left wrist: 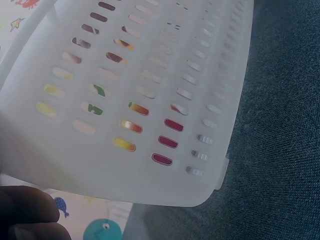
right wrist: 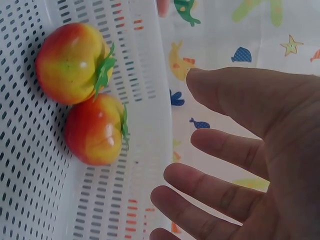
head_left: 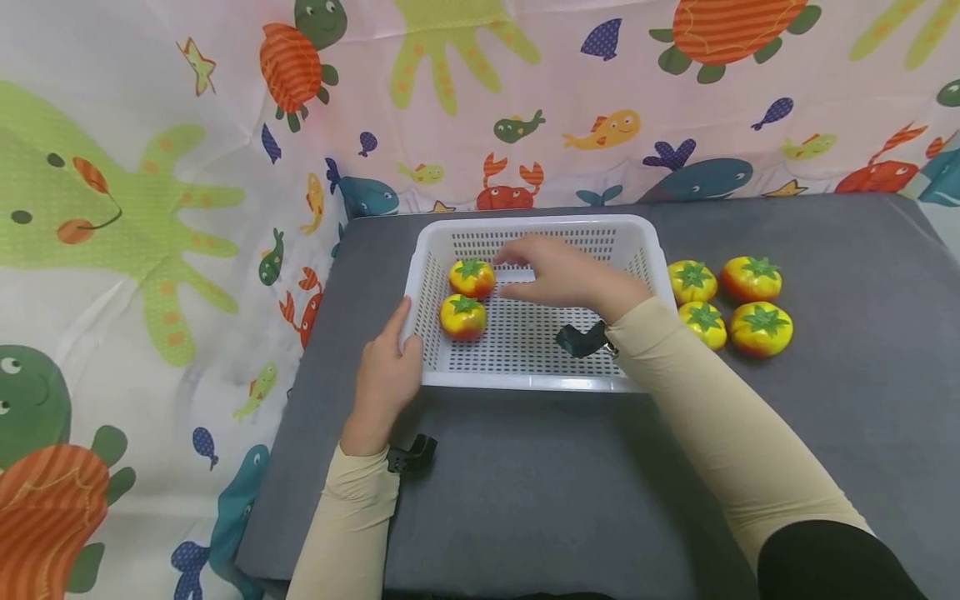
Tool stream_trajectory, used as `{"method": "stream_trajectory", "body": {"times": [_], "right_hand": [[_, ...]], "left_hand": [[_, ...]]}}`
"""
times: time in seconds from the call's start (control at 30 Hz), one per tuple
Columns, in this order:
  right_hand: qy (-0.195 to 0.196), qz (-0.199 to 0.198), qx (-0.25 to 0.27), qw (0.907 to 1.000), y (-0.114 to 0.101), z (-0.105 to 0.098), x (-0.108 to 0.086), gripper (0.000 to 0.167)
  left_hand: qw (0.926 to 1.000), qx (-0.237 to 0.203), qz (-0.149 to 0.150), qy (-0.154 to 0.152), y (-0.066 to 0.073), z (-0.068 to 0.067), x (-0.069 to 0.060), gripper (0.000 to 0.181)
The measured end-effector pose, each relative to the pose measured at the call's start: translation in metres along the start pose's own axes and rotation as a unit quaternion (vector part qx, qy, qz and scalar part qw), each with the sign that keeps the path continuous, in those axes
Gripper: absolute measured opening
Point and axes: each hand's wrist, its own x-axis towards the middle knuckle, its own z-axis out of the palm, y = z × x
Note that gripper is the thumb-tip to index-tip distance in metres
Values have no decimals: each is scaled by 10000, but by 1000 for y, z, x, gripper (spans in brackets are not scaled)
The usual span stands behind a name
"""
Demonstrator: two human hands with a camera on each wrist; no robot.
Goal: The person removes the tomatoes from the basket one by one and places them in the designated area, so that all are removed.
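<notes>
A white plastic basket (head_left: 525,382) with slotted walls stands on the grey table. My left hand (head_left: 386,375) holds its left rim, fingers along the outside and thumb at the edge. In the left wrist view, fingers (left wrist: 30,205) show beside the basket's wall (left wrist: 100,170). Two red-and-yellow toy tomatoes with green leaf tops lie inside at the left, a rear tomato (head_left: 472,279) and a front tomato (head_left: 462,318). Above the basket, just right of them, hovers my right hand (head_left: 551,271), fingers spread and holding nothing. The right wrist view shows the hand (right wrist: 240,165) apart from both tomatoes.
Several more toy tomatoes (head_left: 761,328) sit in a cluster on the table (head_left: 540,492), right of the basket. A curtain (head_left: 450,142) printed with sea animals hangs behind and to the left. Dark wrist straps (head_left: 412,454) are on both arms.
</notes>
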Motion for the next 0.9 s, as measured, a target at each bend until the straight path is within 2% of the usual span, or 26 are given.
{"method": "stream_trajectory", "body": {"times": [0.43,0.9], "right_hand": [[-165,-248,168,9994,-12,7,20,54],[-225,-231,102,9994,-18,24,33,54]], "left_hand": [[10000,-22,63,1,-1,2,0,64],[9999,-50,154,43,-3,2,0,64]]}}
